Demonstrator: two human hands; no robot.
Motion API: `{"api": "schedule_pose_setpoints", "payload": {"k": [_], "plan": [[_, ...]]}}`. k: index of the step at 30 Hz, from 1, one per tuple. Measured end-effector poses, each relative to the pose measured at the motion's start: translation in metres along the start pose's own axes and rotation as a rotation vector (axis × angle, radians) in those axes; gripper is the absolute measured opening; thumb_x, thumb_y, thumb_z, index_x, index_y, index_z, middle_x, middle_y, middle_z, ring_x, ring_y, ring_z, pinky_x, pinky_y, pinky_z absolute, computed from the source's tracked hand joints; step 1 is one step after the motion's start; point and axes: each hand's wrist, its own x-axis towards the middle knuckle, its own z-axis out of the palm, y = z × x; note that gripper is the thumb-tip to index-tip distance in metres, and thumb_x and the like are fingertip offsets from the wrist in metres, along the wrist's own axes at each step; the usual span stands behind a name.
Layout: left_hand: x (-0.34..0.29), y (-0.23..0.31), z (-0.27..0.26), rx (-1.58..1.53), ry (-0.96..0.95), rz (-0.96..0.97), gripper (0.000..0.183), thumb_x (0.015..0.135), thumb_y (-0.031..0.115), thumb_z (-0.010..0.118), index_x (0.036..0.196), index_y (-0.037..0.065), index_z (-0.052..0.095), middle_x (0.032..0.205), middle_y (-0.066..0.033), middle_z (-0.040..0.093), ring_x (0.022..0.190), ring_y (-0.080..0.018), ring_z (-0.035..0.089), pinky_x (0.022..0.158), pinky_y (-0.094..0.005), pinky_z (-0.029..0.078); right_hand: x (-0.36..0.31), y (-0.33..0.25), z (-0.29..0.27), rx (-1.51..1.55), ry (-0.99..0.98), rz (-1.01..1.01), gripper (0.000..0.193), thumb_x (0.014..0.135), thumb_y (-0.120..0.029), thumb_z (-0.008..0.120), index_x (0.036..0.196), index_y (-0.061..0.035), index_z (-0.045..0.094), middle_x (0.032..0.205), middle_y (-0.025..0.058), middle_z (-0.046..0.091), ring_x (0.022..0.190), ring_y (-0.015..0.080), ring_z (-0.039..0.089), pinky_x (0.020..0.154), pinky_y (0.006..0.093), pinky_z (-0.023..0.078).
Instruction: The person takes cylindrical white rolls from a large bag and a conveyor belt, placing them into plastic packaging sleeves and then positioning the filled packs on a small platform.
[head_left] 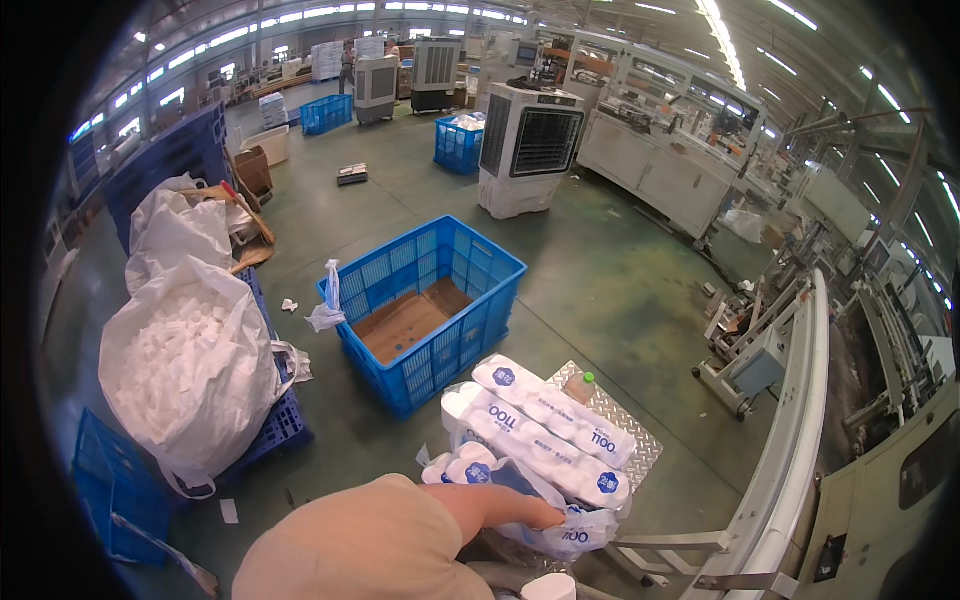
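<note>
My left arm reaches across the lower middle in a beige sleeve. My left hand (543, 514) is at the near packs, in among clear printed plastic wrap (575, 535); its fingers are hidden there, so whether they grip cannot be told. Long wrapped packs of white paper rolls (545, 445) with blue print lie stacked side by side just beyond it. Under the stack's far side a diamond-plate metal platform (640, 465) shows, with a green-capped bottle (580, 387) on it. Close to the lower edge stands a white roll (549, 587). My right hand is not in view.
A blue plastic crate (430, 310) with cardboard on its bottom stands ahead. At left, a big white sack (190, 370) of white scraps rests on a blue pallet (275, 430). A white rail (790, 470) runs along the right. An air cooler (530, 150) stands farther off.
</note>
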Motion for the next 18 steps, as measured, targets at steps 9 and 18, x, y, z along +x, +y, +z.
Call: {"api": "schedule_pose_setpoints", "payload": {"k": [9, 18], "plan": [[-0.010, 0.007, -0.017, 0.110, -0.009, 0.065, 0.048, 0.068, 0.011, 0.063, 0.114, 0.007, 0.051, 0.110, -0.0134, 0.057, 0.101, -0.0306, 0.056, 0.083, -0.0438, 0.045, -0.003, -0.021, -0.001, -1.327, -0.176, -0.365, 0.065, 0.070, -0.030, 0.074, 0.124, -0.0075, 0.047, 0.122, 0.0083, 0.054, 0.112, 0.0208, 0.050, 0.094, 0.0360, 0.040], [-0.070, -0.012, -0.104, 0.258, -0.145, -0.044, 0.048, 0.066, 0.013, 0.066, 0.112, 0.008, 0.054, 0.107, -0.0120, 0.058, 0.100, -0.0303, 0.056, 0.082, -0.0435, 0.045, -0.007, 0.007, -0.013, -0.626, -0.045, -0.236, 0.064, 0.066, -0.019, 0.077, 0.121, -0.0039, 0.050, 0.119, 0.0129, 0.056, 0.105, 0.0224, 0.055, 0.089, 0.0355, 0.044]]}}
